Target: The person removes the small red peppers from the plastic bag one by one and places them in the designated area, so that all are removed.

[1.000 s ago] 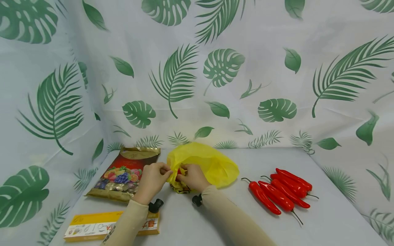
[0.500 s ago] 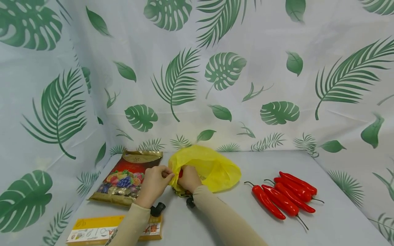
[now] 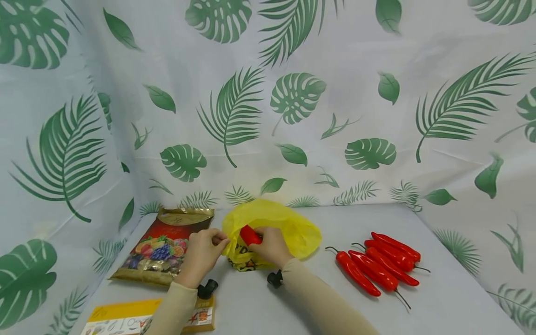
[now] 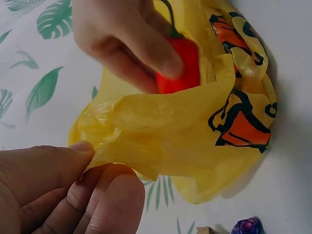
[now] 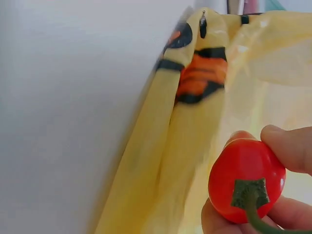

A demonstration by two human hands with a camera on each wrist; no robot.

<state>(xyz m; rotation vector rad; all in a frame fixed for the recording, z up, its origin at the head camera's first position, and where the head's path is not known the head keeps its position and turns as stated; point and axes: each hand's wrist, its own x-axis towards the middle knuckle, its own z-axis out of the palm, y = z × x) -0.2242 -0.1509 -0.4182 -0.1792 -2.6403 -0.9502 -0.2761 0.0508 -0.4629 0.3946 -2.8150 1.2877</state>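
A yellow plastic bag (image 3: 289,225) with orange-and-black print lies on the grey table (image 3: 439,298). My left hand (image 3: 205,249) pinches the bag's rim (image 4: 105,153) between thumb and fingers. My right hand (image 3: 272,246) grips a red chili pepper (image 3: 250,235) at the bag's mouth; its stem end (image 5: 248,192) faces the right wrist camera. The pepper (image 4: 180,66) sits partly behind the bag's folded edge. Several more red chili peppers (image 3: 378,265) lie in a row on the table to the right of the bag.
A red and gold snack pouch (image 3: 163,244) lies left of the bag. A yellow box (image 3: 121,316) lies at the table's near left edge. Leaf-print cloth (image 3: 293,93) hangs behind and on both sides.
My right hand has drawn back a little from inside the bag's mouth, and more of the red pepper now shows above the rim. The left hand keeps its pinch on the rim.
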